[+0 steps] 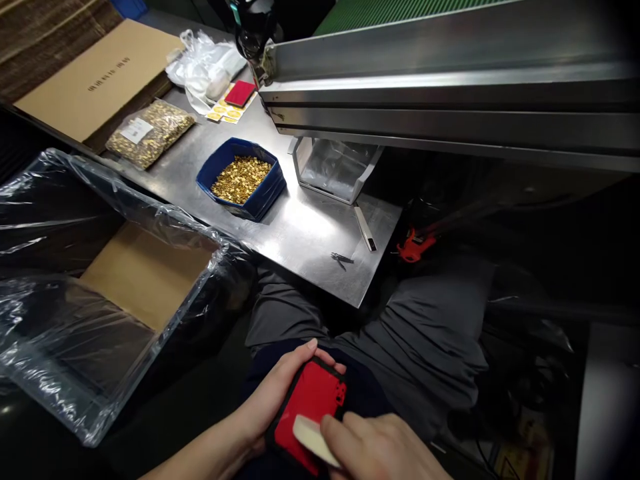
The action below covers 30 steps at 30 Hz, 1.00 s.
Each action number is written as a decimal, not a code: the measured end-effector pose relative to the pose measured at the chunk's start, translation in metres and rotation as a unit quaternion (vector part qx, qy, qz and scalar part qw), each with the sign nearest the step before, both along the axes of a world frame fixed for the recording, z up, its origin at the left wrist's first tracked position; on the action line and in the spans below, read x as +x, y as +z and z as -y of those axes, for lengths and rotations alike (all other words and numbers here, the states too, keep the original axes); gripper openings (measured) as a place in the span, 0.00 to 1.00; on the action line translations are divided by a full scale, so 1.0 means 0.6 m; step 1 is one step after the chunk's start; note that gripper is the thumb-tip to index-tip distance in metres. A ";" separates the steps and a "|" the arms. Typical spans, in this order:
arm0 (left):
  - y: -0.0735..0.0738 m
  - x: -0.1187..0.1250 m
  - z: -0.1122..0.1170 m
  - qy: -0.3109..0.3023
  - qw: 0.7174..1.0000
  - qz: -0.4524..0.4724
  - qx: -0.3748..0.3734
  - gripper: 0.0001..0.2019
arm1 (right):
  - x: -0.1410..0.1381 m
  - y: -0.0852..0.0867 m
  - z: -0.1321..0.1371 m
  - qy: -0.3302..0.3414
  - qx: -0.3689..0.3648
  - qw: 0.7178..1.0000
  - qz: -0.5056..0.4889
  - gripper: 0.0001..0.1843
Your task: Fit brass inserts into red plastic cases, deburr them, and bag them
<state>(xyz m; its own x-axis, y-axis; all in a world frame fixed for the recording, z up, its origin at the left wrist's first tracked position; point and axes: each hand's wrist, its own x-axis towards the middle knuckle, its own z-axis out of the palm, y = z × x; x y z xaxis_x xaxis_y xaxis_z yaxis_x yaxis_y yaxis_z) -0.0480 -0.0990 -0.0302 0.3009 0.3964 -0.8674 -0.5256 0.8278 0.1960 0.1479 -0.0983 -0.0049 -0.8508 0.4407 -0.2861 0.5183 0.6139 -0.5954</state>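
My left hand [273, 390] is closed round the left edge of a flat red pad with a black rim [309, 408], held over my lap at the bottom of the view. My right hand [380, 445] pinches a small cream-white flat piece [311, 437] against the pad's lower face. On the steel table [310, 233] above, a blue tray [243, 179] holds a heap of small gold-coloured parts. A second red pad [240, 93] lies on yellow sheets at the table's far end.
A cardboard box lined with clear plastic [95, 293] stands open at my left. A bag of gold parts [149, 131], a flat carton [100, 77], a crumpled plastic bag [205, 67], tweezers [343, 259], a clear bin [336, 168] and a conveyor frame [450, 87] surround the table.
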 end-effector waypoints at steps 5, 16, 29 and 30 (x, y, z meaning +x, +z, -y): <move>-0.007 -0.003 0.002 0.006 0.999 0.028 -0.026 0.20 | -0.008 0.014 -0.021 -0.018 -0.088 0.996 0.021 0.10; -0.012 -0.001 -0.004 -0.051 0.997 0.048 0.040 0.21 | -0.003 0.017 -0.005 0.024 -0.056 0.996 0.063 0.14; -0.008 0.001 -0.009 -0.040 0.999 0.014 0.023 0.19 | 0.001 0.013 0.016 -0.018 -0.061 0.994 0.086 0.18; -0.006 0.002 -0.009 -0.049 0.998 0.001 0.041 0.19 | 0.001 0.013 0.017 -0.025 -0.066 0.994 0.088 0.18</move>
<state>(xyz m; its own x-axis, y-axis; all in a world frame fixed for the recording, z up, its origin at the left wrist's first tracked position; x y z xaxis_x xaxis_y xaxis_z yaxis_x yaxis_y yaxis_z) -0.0468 -0.0934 -0.0335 0.3429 0.4339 -0.8331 -0.4429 0.8568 0.2640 0.1486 -0.1086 0.0031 -0.7606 0.4292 -0.4871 0.6492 0.5074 -0.5666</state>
